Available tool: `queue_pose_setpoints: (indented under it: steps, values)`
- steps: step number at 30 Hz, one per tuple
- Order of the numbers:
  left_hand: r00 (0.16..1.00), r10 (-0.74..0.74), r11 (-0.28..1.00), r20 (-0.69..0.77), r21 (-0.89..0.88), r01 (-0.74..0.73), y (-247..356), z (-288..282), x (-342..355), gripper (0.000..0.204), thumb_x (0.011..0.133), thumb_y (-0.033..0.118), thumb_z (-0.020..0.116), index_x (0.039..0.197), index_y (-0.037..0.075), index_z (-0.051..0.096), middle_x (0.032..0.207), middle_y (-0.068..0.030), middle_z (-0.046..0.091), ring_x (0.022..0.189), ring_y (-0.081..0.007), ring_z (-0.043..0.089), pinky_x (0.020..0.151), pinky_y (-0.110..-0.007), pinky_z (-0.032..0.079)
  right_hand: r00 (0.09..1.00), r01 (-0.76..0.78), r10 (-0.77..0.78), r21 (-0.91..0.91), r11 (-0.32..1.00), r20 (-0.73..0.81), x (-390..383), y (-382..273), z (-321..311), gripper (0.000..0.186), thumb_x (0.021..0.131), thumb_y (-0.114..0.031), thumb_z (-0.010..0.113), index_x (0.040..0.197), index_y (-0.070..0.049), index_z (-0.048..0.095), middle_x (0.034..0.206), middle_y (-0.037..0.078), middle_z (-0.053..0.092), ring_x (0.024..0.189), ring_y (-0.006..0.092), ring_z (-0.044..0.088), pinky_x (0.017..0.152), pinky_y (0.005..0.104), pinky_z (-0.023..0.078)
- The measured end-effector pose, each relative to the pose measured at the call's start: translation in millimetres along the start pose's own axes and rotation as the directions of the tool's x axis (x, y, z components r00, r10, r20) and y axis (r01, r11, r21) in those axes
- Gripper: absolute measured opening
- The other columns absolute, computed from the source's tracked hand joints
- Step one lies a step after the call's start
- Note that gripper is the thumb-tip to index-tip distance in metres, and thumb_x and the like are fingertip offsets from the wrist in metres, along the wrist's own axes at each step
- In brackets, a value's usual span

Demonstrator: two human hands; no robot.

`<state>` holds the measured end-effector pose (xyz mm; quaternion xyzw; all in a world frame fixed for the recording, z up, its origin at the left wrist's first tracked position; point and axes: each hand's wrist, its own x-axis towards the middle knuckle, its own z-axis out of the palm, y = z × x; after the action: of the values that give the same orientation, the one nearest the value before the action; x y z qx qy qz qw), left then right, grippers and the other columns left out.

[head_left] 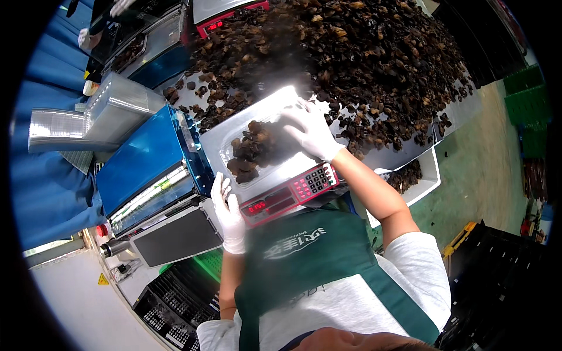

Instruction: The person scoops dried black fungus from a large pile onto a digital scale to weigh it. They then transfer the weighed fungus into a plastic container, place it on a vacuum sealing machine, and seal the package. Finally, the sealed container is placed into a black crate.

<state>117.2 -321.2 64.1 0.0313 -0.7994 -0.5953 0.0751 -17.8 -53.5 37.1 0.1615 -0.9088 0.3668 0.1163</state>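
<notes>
A pink-red digital scale point(275, 205) with a lit display stands in front of me. On its pale platform, a shallow clear tray point(275, 175) carries a small heap of dark brown, curled pieces point(252, 146) that look like wood ear mushrooms. My right hand point(313, 131), white-gloved, reaches over the tray's right part with fingers stretched and apart; glare hides part of the fingertips. My left hand point(228, 213), also gloved, is by the near left corner of the scale, fingers pointing up, thumb apart. Nothing shows in its grip.
A large pile of the brown pieces point(374, 52) covers the table beyond. To the left sit a blue machine point(146, 164) and stacked clear trays point(117, 111). A white bin point(430, 169) stands at right. Another scale point(234, 14) and a co-worker's gloved hand point(86, 40) are farther off.
</notes>
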Motion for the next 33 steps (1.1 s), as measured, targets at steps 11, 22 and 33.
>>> queue_pose_setpoints:
  steps: [11,22,33]
  values:
    - [0.989,-0.031,0.999,-0.146,0.039,0.037,-4.7,-9.6,-8.7,0.044,0.105,0.013,0.039,0.148,0.0,0.038,0.147,-0.0131,0.044,0.128,-0.0208,0.049,0.108,-0.033,0.037,0.928,-0.165,0.289,0.435,0.885,-0.236,-32.9,13.6,-48.1,0.028,0.099,-0.013,0.049,0.12,0.0,0.063,0.119,0.013,0.064,0.106,0.0245,0.062,0.094,0.0341,0.048]
    - [0.976,-0.134,0.977,-0.174,0.145,0.16,8.3,-9.0,6.8,0.049,0.097,-0.002,0.043,0.146,0.001,0.04,0.143,-0.0145,0.048,0.129,-0.0243,0.049,0.11,-0.035,0.037,0.905,-0.301,0.413,0.533,0.791,-0.103,-42.1,32.9,-57.7,0.032,0.103,-0.013,0.046,0.129,-0.003,0.061,0.121,0.011,0.064,0.113,0.0202,0.06,0.099,0.0311,0.044]
    - [0.898,-0.436,0.856,-0.054,-0.332,0.396,-22.1,-13.4,22.9,0.042,0.091,-0.003,0.057,0.133,0.001,0.053,0.082,0.0017,0.054,0.063,-0.0058,0.053,0.052,-0.019,0.043,0.929,-0.369,0.317,0.425,0.827,0.188,2.3,7.2,-24.1,0.037,0.088,-0.009,0.066,0.124,-0.002,0.064,0.088,0.005,0.062,0.079,0.012,0.056,0.075,0.0265,0.047]
